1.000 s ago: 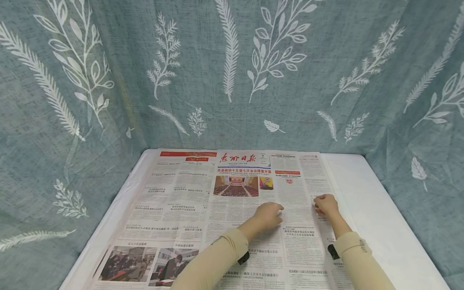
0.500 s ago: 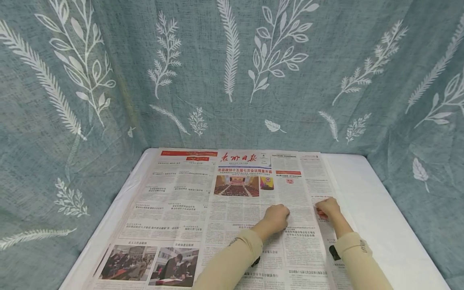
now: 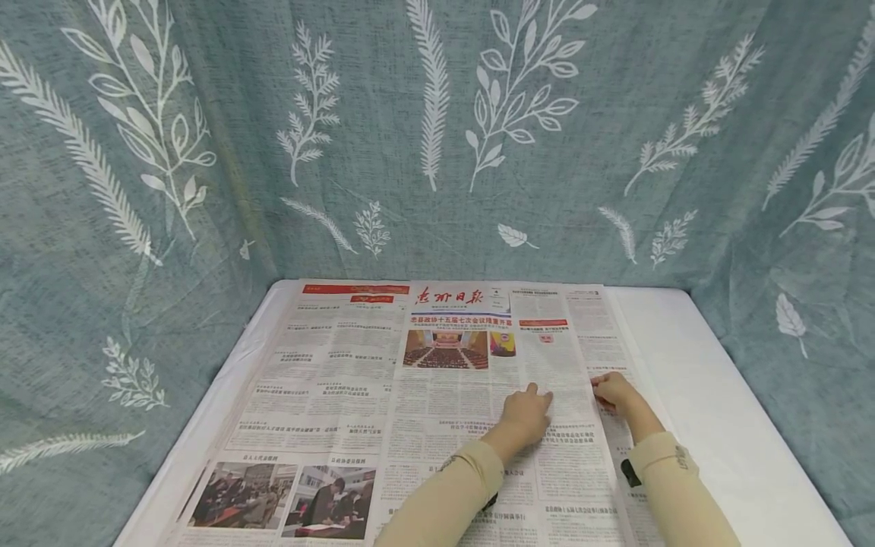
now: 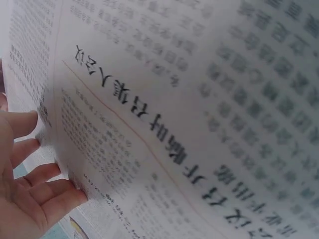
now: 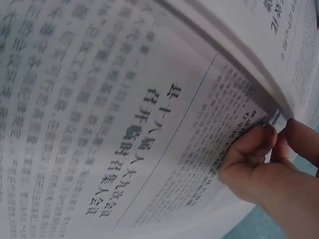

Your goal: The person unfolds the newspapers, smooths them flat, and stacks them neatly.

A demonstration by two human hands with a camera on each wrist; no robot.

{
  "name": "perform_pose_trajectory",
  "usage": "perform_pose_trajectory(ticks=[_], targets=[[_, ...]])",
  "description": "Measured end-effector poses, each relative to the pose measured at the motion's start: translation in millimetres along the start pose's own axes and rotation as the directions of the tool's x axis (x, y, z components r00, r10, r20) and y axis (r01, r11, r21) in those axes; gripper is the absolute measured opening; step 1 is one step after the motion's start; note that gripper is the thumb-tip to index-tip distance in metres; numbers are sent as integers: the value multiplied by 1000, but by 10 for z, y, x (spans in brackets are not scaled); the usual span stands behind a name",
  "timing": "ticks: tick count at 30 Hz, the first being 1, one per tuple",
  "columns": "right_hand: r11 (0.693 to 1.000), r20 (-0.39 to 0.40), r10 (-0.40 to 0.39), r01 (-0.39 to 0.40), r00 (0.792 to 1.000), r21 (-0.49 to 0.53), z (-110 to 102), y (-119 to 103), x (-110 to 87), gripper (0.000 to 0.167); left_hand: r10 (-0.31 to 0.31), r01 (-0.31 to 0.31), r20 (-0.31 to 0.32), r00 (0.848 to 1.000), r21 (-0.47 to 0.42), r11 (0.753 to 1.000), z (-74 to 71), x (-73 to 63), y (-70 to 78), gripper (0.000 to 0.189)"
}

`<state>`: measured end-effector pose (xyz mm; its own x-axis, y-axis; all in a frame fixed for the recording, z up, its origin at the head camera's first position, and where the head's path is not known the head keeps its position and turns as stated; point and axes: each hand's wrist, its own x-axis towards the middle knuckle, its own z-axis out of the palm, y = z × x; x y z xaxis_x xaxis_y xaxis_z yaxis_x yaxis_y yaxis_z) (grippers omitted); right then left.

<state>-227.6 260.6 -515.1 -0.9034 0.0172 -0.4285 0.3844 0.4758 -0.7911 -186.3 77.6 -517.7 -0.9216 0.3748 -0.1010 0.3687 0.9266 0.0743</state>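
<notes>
Printed newspaper sheets (image 3: 437, 399) lie spread over the table, with a red masthead and colour photos. My left hand (image 3: 523, 422) rests on the middle page, index finger extended; in the left wrist view its fingertips (image 4: 76, 195) touch the paper. At the page's right edge, my right hand (image 3: 618, 393) pinches the newspaper's border between thumb and index finger. The right wrist view shows this pinch close up, the thumb (image 5: 261, 138) against the sheet edge. Another newspaper layer (image 3: 601, 334) shows beneath, farther right.
A white-covered table (image 3: 718, 403) extends past the paper on the right, with a narrower strip on the left. Blue-grey curtains (image 3: 383, 137) with white leaf patterns stand behind and at both sides. Dark wrist devices (image 3: 630, 472) sit under the sleeves.
My left hand has slid rightward over the page toward the right hand, and its index finger has extended. The right hand stays at the paper's edge with only small shifts.
</notes>
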Motion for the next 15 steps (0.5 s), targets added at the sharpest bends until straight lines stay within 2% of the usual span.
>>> perform_pose_trajectory(ticks=[7, 10, 13, 14, 15], targets=[[999, 41, -40, 39, 998, 7, -30, 37, -20, 31, 3, -3, -1, 1000, -18, 1000, -26, 14, 30, 41], [999, 46, -52, 52, 998, 0, -23, 51, -21, 30, -27, 26, -12, 1000, -65, 998, -19, 33, 35, 38], [998, 62, -56, 56, 997, 0, -41, 163, 129, 33, -48, 45, -34, 998, -77, 996, -19, 51, 50, 33], [992, 97, -118, 114, 988, 46, -69, 272, 239, 32, -47, 45, -38, 998, -65, 997, -23, 58, 60, 31], [990, 113, -134, 128, 985, 58, -84, 312, 280, 31, -39, 36, -44, 998, -50, 998, -30, 66, 74, 29]])
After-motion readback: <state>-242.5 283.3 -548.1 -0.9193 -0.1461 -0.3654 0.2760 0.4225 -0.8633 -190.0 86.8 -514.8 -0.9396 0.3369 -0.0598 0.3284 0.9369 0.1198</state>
